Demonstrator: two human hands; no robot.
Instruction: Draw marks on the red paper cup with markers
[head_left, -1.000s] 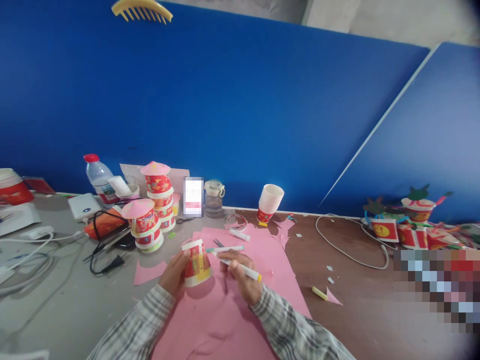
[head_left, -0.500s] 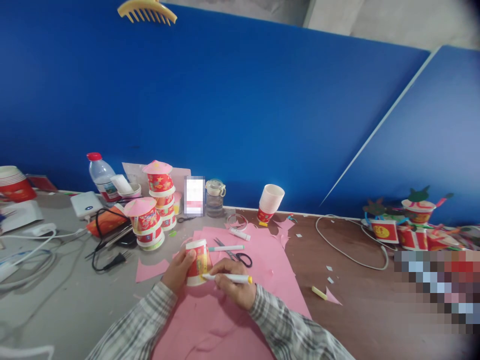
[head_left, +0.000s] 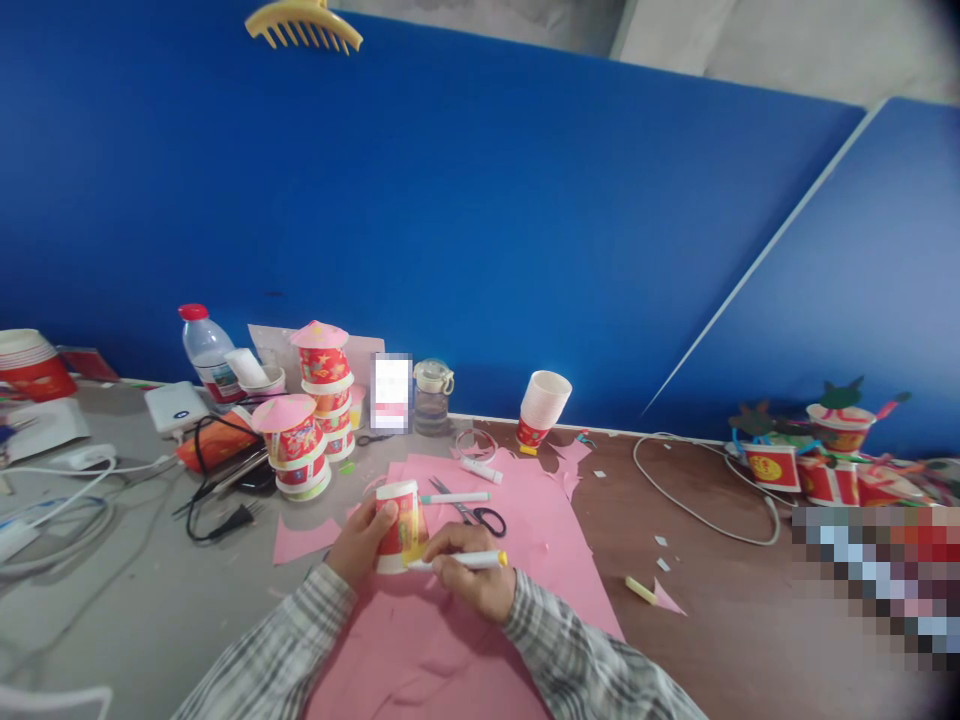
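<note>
My left hand (head_left: 360, 545) is wrapped round the left side of a red and white paper cup (head_left: 394, 535), held over pink paper (head_left: 540, 590). Pinched in my right hand (head_left: 474, 572) is a white marker (head_left: 484, 560) with a yellow end; its tip is at the cup's lower right edge, beside a yellow patch. Just behind the hands lie scissors (head_left: 491, 520) with black handles, a green-tipped marker (head_left: 465, 497) and a white cap-like piece or pen (head_left: 481, 470).
Stacked cup towers (head_left: 289, 440) with pink cone tops stand at the left, near a bottle (head_left: 212, 360) and cables (head_left: 225, 530). Behind are a glass jar (head_left: 431, 400) and a cup stack (head_left: 544, 400). Decorated cups (head_left: 772, 467) sit at the right.
The marker tip has shifted slightly down along the cup toward its rim. The whole view has moved a little; both hands keep their hold.
</note>
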